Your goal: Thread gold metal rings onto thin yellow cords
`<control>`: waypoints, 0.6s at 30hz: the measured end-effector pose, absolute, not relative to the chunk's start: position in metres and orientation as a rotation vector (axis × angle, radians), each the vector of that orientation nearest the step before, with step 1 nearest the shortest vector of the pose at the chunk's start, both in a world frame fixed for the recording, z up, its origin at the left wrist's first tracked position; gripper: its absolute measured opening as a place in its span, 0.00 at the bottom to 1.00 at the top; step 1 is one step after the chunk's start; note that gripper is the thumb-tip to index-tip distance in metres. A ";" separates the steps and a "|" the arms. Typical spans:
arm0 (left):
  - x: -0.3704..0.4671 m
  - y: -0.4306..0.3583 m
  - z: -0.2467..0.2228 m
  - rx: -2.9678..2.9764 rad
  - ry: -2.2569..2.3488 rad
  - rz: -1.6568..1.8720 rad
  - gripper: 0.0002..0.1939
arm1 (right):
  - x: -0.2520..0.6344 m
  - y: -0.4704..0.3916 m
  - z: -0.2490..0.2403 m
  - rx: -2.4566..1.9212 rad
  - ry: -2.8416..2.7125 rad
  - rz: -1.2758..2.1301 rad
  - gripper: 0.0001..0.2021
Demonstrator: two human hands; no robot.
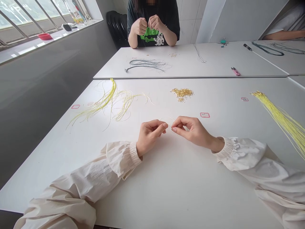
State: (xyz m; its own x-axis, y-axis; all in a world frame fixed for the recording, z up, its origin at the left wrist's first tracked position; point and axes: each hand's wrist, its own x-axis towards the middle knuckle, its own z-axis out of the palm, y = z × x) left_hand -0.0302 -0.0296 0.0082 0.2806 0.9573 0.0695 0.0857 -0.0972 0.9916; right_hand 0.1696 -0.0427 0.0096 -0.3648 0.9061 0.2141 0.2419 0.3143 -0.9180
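Above the middle of the white table (176, 178), my left hand (151, 133) and my right hand (190, 129) face each other with their fingertips nearly touching. Both are pinched closed on a thin, pale thread that is barely visible between and behind them. Any small part at the fingertips is too tiny to make out. Beyond my hands lies a pile of small gold metal pieces (183, 93). Loose yellow threads (109, 97) spread over the table at the left. A thick bundle of yellow threads (281, 117), gold pieces at its far end, lies at the right.
Red-edged labels (205, 115) dot the table. Across it a person (153, 24) in a dark shirt works with both hands raised. Grey cords (146, 64) and pink snips (235, 71) lie on the far table. Another person's arm (286, 34) shows at the upper right.
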 end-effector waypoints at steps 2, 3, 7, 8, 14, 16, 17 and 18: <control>-0.030 -0.029 0.007 1.462 1.045 1.019 0.13 | 0.165 -0.049 0.009 -1.016 -1.835 0.935 0.03; -0.030 -0.029 0.007 1.466 1.052 1.018 0.13 | 0.163 -0.051 0.008 -1.000 -1.860 0.851 0.03; -0.029 -0.029 0.005 1.525 1.048 1.002 0.13 | 0.161 -0.053 0.010 -0.848 -1.984 0.560 0.05; -0.029 -0.029 0.005 1.546 1.034 0.991 0.13 | 0.161 -0.052 0.011 -0.812 -2.006 0.523 0.06; -0.030 -0.030 0.001 1.661 0.952 0.888 0.15 | 0.169 -0.043 0.020 -0.892 -2.035 0.665 0.06; -0.030 -0.031 0.001 1.689 0.945 0.869 0.15 | 0.172 -0.040 0.021 -0.994 -2.011 0.820 0.05; -0.030 -0.032 0.001 1.699 0.942 0.864 0.15 | 0.173 -0.039 0.021 -1.044 -1.993 0.897 0.06; -0.030 -0.032 0.001 1.707 0.938 0.861 0.15 | 0.174 -0.038 0.021 -1.087 -1.971 0.967 0.06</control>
